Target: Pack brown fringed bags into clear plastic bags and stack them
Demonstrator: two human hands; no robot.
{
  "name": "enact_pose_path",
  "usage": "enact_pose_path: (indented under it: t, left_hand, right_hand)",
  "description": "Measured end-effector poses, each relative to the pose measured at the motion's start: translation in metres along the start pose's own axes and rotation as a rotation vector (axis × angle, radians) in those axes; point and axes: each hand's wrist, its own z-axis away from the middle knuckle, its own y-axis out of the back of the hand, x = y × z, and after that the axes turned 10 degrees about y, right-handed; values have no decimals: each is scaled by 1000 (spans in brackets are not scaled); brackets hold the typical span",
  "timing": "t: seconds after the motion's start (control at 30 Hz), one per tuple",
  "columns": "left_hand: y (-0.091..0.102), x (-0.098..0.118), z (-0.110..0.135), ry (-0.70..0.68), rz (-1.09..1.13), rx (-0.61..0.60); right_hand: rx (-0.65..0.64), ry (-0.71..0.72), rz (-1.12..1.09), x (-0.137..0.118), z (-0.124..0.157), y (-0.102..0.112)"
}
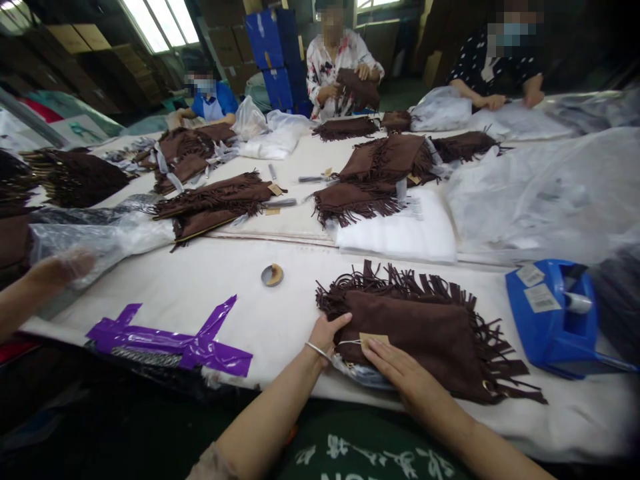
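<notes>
A flat brown fringed bag (425, 333) lies on the white-covered table in front of me, its fringe spread along the far edge and right end. My left hand (325, 335) grips the bag's left end, thumb on top and the other fingers mostly hidden. Flat across the bag's near side rests my right hand (400, 370), fingers stretched out, fingertips on a small tan paper tag (374, 339) with a white string. Clear plastic (363, 373) shows under the bag's near edge.
A blue tape dispenser (545, 320) stands right of the bag. Left are a tape roll (273, 275) and purple tape (170, 340) on the table edge. More fringed bags (385, 160) and plastic sheets (555, 193) lie beyond. A co-worker's hand (75, 263) touches plastic; several people sit opposite.
</notes>
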Motion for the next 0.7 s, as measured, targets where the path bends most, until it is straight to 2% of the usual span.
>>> enact_pose_path:
  t: [0.13, 0.23, 0.4, 0.47, 0.53, 0.6, 0.67, 0.7]
  left_hand:
    - [-8, 7, -32, -80, 124, 127]
    - [-7, 14, -43, -98, 178, 168]
    - [-6, 21, -34, -106, 239, 164]
    - [-10, 18, -23, -218, 185, 175]
    - [-17, 12, -10, -386, -129, 125]
    - [-25, 2, 1, -506, -668, -7]
    - [-34, -9, 8, -525, -1164, -147]
    - [-38, -13, 9, -528, -1331, -192]
  right_hand:
    - [14, -11, -12, -3, 1, 1]
    - [-7, -17, -28, -5, 0, 1]
    - [-60, -9, -92, -3, 0, -3]
    - [-72, -5, -108, -2, 0, -5]
    - [-70, 2, -117, -1, 0, -6]
    - [-66, 21, -125, -1, 1, -4]
    - [-67, 57, -134, -2, 4, 1]
    - [-72, 78, -139, -1, 7, 4]
